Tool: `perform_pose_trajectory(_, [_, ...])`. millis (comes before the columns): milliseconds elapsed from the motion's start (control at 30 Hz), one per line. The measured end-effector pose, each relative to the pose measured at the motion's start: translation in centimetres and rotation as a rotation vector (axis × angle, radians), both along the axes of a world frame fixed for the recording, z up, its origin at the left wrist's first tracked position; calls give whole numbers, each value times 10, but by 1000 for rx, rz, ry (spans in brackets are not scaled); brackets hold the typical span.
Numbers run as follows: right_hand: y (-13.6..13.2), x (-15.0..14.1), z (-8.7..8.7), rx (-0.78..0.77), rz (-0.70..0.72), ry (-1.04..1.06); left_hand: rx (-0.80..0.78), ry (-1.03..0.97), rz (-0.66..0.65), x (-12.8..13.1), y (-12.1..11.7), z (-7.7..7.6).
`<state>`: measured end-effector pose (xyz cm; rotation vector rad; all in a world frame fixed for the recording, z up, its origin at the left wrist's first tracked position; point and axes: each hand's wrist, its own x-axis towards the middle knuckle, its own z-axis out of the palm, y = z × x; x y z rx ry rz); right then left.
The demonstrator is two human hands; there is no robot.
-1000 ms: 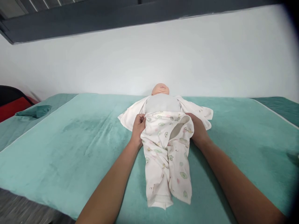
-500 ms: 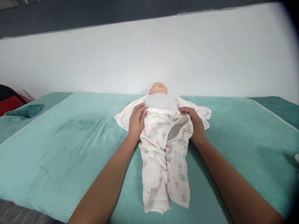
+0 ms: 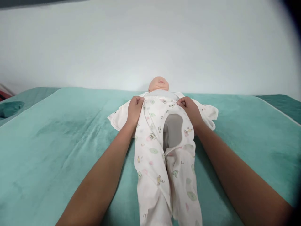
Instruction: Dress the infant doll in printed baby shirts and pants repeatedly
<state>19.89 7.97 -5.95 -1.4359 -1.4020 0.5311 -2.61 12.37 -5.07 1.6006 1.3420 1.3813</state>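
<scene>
A baby doll (image 3: pixel 159 84) lies on its back, head toward the wall. White baby pants (image 3: pixel 152 138) with a small green and pink print cover its legs and reach high over its grey torso (image 3: pixel 162 93). An open crotch in the pants shows the grey body beneath. My left hand (image 3: pixel 135 108) pinches the waistband at the left side. At the right side, my right hand (image 3: pixel 189 108) has its fingers closed on the same waistband. Under the doll a white printed baby top (image 3: pixel 207 111) is spread open, its sleeves out to both sides.
A teal bed cover (image 3: pixel 70 141) stretches under everything. A white wall (image 3: pixel 94 47) rises behind the doll's head. At the far left lies a darker green folded cloth (image 3: pixel 10 108), with something red (image 3: pixel 4 95) beyond it.
The waistband has been pulled up the torso, covering most of the grey belly. Both hands moved up with it, and the open crotch now shows more widely. The camera view has shifted closer.
</scene>
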Motion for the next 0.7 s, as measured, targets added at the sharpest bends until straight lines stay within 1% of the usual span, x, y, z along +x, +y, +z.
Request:
perform_pose_trajectory(100, [-3, -2, 4, 61, 95, 83, 125, 85, -131, -2, -4, 6])
perform_pose_trajectory(167, [-7, -2, 8, 98, 178, 102, 165, 132, -205, -4, -10, 13])
perform_pose_trajectory(300, [-8, -2, 11, 85, 302, 77, 51, 176, -309, -8, -21, 26])
perform_pose_trajectory(367, [-6, -3, 12, 89, 328, 62, 51, 195, -319, -8, -22, 27])
perform_pose_trajectory(433, [-1, -5, 15, 129, 339, 15, 70, 213, -286, -8, -19, 25])
perform_pose_trajectory(533, [9, -7, 23, 179, 313, -120, 102, 270, -147, -8, -6, 17])
perform_pose_trajectory(633, [27, -7, 29, 164, 206, -264, 160, 335, -14, -6, 16, 9])
perform_pose_trajectory(700, [41, -5, 31, 156, 129, -337, 185, 354, 37, -4, 31, 6])
